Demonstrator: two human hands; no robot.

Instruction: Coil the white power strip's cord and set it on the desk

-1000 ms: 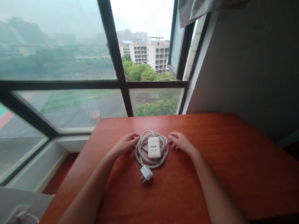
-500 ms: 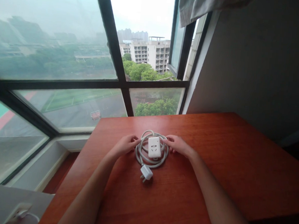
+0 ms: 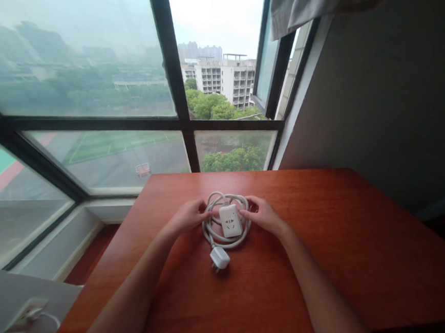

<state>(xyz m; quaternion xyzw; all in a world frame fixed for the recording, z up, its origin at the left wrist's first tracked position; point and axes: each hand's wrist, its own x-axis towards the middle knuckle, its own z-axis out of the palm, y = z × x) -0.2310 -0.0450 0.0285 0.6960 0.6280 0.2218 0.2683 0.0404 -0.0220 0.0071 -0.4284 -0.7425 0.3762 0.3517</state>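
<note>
A white extension cord (image 3: pixel 206 231) lies coiled on the reddish-brown table. Its rectangular socket block (image 3: pixel 230 220) rests tilted on the coil, and its white plug (image 3: pixel 220 257) sits just in front with the prongs toward me. My left hand (image 3: pixel 192 215) grips the left side of the coil, thumb over the cable and the other fingers partly hidden beneath. At the right side, my right hand (image 3: pixel 262 214) pinches the cable, its thumb and fingertips close to the block's upper right edge.
The wooden table (image 3: pixel 340 237) stretches to the right. Behind it stand dark-framed windows (image 3: pixel 187 125), one pane open, with a grey curtain (image 3: pixel 296 8) above. A wall outlet with a plugged-in white cable (image 3: pixel 48 318) is at lower left.
The socket block has turned and tilted a little. My right fingers have moved in toward it, and my left fingers sit further over the coil. The plug has rolled slightly.
</note>
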